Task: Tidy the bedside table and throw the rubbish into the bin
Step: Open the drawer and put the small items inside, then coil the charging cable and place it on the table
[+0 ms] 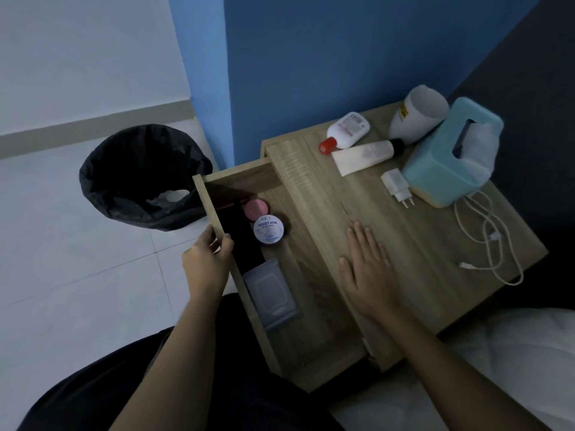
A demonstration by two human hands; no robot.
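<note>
Head view of a bedside table [429, 244] with its drawer [280, 312] pulled open toward the lower left of the frame. The left hand [207, 262] is clamped on the drawer's front panel, thumb inside and fingers outside; the right hand [368, 269] lies flat and open on the tabletop at centre frame, holding nothing. Inside the drawer lie a pink-lidded jar [256, 209], a white-lidded jar [268, 229] just beside it, a dark flat object [239, 234] along the front wall, and a pack of wipes [272, 293] lower down. Toward the upper right of the frame the tabletop carries a red-capped bottle [347, 132], a white tube [364, 157] touching it, a tipped white cup [418, 113], a blue tissue box [451, 157], a white plug adapter [398, 186] just beside the box, and a loose white cable [488, 234] trailing to the right edge. The bin [140, 175], lined with a black bag, stands on the floor at the left of the frame, well apart from the hands; something pale rests inside it, though what it is cannot be told. Judged progress: partial. Some rubbish appears binned, but the tabletop items remain scattered, the cable uncoiled, and the drawer open.
</note>
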